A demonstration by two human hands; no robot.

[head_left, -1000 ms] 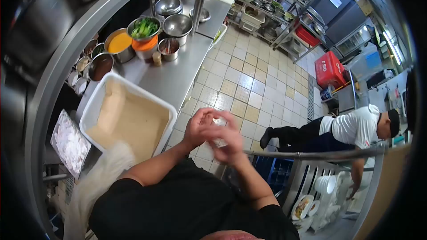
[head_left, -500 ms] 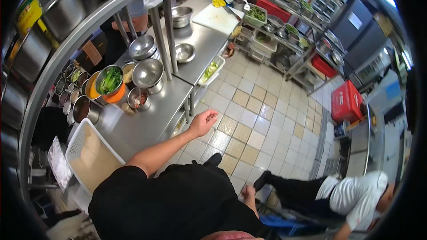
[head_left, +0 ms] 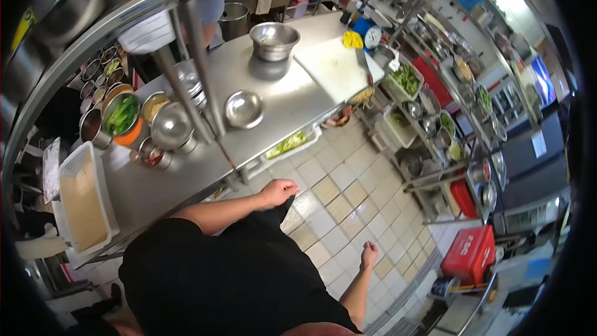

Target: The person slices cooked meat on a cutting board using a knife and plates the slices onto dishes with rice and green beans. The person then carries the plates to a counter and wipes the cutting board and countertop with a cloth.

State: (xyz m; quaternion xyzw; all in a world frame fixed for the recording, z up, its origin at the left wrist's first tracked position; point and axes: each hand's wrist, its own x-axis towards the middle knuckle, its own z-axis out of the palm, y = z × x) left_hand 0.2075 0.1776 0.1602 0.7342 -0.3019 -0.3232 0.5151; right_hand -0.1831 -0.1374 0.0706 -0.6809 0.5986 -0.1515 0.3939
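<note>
At the far left, some white stuff (head_left: 51, 170) is too oblique and dim for me to make out. Beside it, the tan lining (head_left: 81, 202) of a white basket (head_left: 106, 202) covers whatever lies below. Green leaves (head_left: 122, 115) fill a bowl; behind, crowded little pots blur together, and shelf posts (head_left: 202, 65) cut across the stacked steel bowls. My black shirt (head_left: 224, 274) hides the near end of the steel counter (head_left: 180, 180).

My left arm reaches forward from the shoulder, the left hand (head_left: 278, 193) just off the counter's front edge, thumb side up, fingers curled inward. The palm is turned away, so I cannot tell how tightly they close or whether they pinch anything.

Nearest that hand is a white container (head_left: 312, 140) of chopped greens, below the counter's edge and partly hidden by it. Its long axis slants from lower left to upper right, along that edge.

Further right, my right arm is cut off by my body; the forearm points up and away over the tiled floor (head_left: 311, 236). The right hand (head_left: 369, 254) is bent inward, its fingers too small to read. Beyond stands a red box (head_left: 467, 254).
</note>
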